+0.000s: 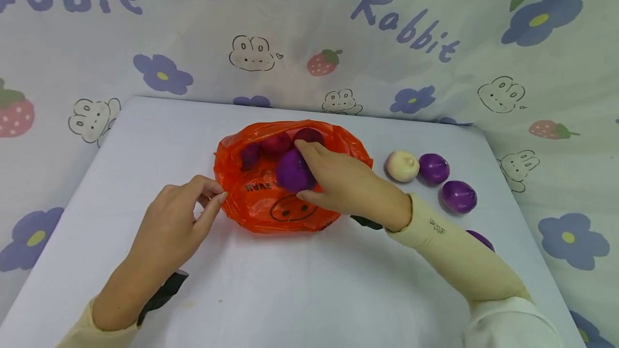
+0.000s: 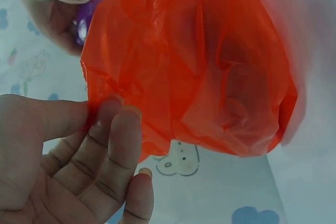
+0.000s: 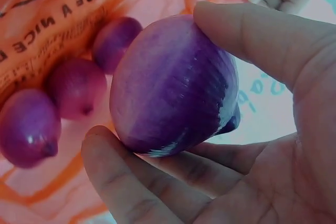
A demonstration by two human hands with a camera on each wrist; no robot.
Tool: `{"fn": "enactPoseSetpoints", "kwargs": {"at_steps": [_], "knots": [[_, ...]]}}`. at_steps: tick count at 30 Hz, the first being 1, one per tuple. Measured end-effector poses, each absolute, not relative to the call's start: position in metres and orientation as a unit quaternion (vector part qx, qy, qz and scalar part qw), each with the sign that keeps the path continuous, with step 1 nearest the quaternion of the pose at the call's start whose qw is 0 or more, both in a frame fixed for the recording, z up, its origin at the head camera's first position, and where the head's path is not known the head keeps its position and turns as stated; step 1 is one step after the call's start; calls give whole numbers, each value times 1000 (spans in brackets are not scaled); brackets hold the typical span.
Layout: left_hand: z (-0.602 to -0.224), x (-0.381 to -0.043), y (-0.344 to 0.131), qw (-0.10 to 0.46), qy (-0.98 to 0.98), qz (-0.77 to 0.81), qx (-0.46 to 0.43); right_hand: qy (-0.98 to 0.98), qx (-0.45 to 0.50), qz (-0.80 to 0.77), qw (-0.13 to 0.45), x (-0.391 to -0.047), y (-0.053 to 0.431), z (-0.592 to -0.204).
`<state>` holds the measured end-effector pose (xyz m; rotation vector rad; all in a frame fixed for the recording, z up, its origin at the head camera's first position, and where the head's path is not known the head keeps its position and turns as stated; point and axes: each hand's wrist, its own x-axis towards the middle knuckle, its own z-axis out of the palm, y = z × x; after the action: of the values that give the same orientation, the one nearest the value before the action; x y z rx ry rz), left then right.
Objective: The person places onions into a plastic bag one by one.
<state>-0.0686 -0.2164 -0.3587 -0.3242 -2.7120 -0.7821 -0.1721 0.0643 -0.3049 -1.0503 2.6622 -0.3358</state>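
Observation:
An orange-red plastic bag [image 1: 256, 214] sits mid-table with its mouth open toward me. My left hand [image 1: 176, 222] pinches the bag's left rim between thumb and fingers, seen close up in the left wrist view. A shiny purple onion [image 3: 170, 85] is gripped by my right hand [image 1: 348, 181], thumb on one side and fingers on the other. In the head view this onion is over the bag's opening. Inside the bag lie more purple onions [image 3: 79, 87], several of them shown in the right wrist view. Thin plastic hides part of the bag's inside in the left wrist view.
Right of the bag stand a white onion [image 1: 402, 166] and two purple onions [image 1: 458, 197] close together. Another purple onion [image 1: 480, 240] is partly hidden behind my right forearm. A white cloth covers the table [image 1: 290, 294], and a printed rabbit-pattern curtain [image 1: 300, 15] hangs behind it.

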Motion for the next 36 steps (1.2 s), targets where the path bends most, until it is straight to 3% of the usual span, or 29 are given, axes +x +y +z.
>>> {"fn": "enactPoseSetpoints", "kwargs": {"at_steps": [17, 36], "knots": [[-360, -69, -218, 149, -944, -272, -114, 900, -401, -44, 165, -183, 2, -325], [-357, -68, -216, 149, -945, -266, -114, 895, -410, -26, 174, -190, -14, -351]]}}
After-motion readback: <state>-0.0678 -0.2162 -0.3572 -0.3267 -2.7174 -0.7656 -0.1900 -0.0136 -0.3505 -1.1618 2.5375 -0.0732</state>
